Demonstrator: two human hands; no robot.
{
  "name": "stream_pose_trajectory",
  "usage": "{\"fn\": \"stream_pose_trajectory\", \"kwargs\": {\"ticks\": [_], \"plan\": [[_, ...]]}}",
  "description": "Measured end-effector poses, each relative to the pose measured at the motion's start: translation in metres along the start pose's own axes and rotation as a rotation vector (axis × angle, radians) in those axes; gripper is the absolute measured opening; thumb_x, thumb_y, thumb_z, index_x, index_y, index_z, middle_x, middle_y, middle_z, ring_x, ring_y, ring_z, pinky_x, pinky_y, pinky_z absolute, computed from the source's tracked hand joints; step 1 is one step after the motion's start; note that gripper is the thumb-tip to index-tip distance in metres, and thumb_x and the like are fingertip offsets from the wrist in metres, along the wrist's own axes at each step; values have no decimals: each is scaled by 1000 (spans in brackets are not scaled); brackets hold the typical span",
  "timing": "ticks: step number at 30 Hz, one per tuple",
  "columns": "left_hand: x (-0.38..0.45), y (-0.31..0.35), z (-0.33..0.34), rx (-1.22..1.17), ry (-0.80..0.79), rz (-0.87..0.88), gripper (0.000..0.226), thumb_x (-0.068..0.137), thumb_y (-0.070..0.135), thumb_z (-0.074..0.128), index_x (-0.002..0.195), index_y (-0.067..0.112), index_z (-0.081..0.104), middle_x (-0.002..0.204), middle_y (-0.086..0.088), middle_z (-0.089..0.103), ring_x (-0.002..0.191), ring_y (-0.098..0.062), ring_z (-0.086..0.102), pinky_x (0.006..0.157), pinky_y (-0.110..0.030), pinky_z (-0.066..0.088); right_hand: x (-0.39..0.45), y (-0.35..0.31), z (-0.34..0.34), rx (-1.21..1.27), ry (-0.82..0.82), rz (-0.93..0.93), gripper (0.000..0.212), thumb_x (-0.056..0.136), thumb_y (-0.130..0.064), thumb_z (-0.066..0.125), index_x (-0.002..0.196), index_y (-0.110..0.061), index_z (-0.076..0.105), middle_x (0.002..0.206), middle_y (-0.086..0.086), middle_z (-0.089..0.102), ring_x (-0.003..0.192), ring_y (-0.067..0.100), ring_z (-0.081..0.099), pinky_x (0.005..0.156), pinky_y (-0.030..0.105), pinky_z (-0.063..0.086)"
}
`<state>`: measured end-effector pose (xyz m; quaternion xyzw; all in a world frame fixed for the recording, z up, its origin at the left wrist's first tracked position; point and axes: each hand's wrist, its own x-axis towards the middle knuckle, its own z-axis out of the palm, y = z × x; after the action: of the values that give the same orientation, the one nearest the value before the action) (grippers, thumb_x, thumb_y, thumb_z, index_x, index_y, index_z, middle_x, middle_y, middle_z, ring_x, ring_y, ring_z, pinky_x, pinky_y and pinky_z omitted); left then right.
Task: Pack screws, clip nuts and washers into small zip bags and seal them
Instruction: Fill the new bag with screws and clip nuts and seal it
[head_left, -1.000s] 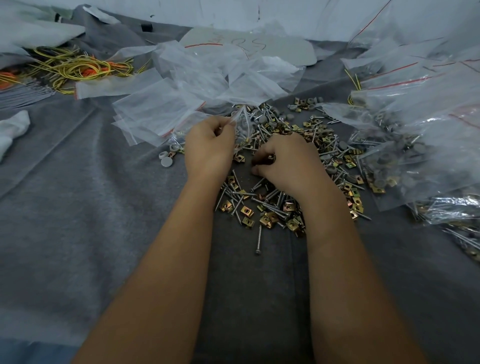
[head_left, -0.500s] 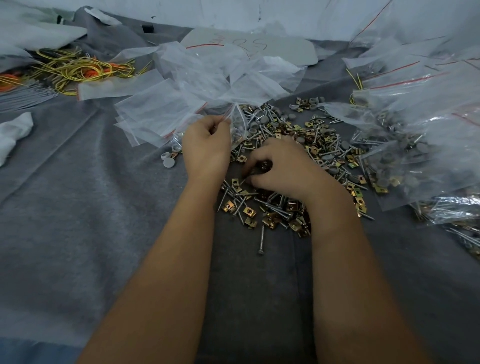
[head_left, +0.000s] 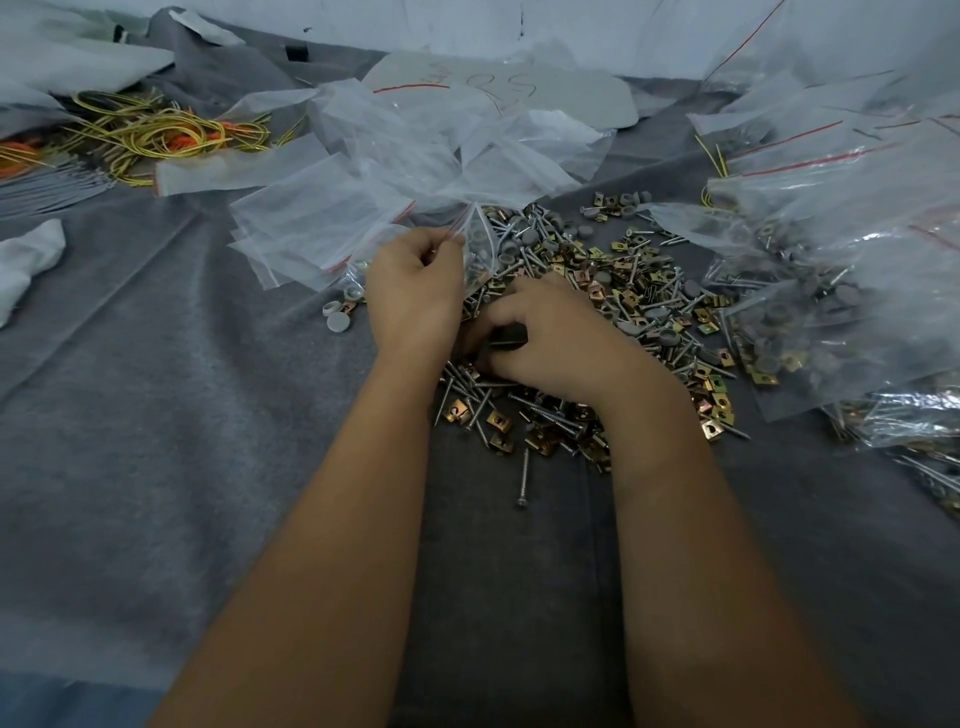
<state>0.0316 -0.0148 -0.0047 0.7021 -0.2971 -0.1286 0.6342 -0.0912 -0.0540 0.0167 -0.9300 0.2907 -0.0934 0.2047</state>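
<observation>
1. The filling step is judged to be in hand: a small zip bag (head_left: 475, 244) is pinched at its red-striped mouth by the left hand (head_left: 415, 291), fingers curled onto the film, and is held just above the far-left edge of the hardware pile (head_left: 597, 312).
2. The right hand (head_left: 540, 332) is laid on the pile just beside the left, fingers curled down among the pieces. Something dark appears to be gathered under them, but what is grasped — or whether anything is — cannot be told.
3. The bag is seen standing roughly upright, its mouth turned up and towards the left hand, its long axis running from the pinch down into the pile. Grey round caps are faintly seen through the film.
4. The pile is spread on the grey cloth (head_left: 156, 415): screws (head_left: 523, 478) lying at all angles, brass-coloured clip nuts (head_left: 498, 420), grey washers or caps (head_left: 337, 322). One screw is set apart at the near edge, its long axis running towards the viewer with the head nearest.
5. For the next move, picked pieces would need to be lifted to the mouth and dropped in point-first, the mouth being kept spread; sealing is not yet due.
6. Empty bags (head_left: 322, 218) are heaped beyond the left hand; filled bags (head_left: 831, 291) are stacked at the right.
</observation>
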Motion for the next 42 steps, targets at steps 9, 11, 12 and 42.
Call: {"fn": "stream_pose_trajectory", "kwargs": {"ticks": [9, 11, 12, 42], "plan": [[0, -2, 1, -5, -24, -15, 20, 92, 20, 56, 80, 32, 67, 49, 11, 51, 44, -6, 42, 52, -25, 35, 0, 6, 2, -25, 206, 60, 18, 76, -14, 71, 85, -28, 65, 97, 5, 61, 90, 20, 56, 72, 27, 41], [0, -2, 1, -5, -26, -22, 21, 91, 20, 56, 79, 33, 67, 46, 12, 51, 43, -7, 42, 52, -25, 35, 0, 7, 4, -25, 206, 70, 17, 78, -13, 70, 90, -24, 70, 99, 6, 63, 91, 20, 58, 75, 27, 45], [0, -2, 1, -4, -26, -24, 22, 91, 20, 56, 79, 33, 67, 45, 13, 50, 43, -6, 41, 52, -25, 35, 1, 8, 5, -24, 224, 74, 17, 80, -12, 69, 93, -22, 72, 101, 6, 65, 92, 20, 59, 77, 28, 47], [-4, -2, 1, 87, -148, 90, 19, 89, 20, 56, 92, 30, 72, 57, 8, 58, 46, -2, 44, 55, -28, 40, 8, 2, 8, 437, 610, 106, 23, 85, -10, 72, 106, -17, 74, 82, -12, 64, 72, -5, 57, 67, 8, 44]]}}
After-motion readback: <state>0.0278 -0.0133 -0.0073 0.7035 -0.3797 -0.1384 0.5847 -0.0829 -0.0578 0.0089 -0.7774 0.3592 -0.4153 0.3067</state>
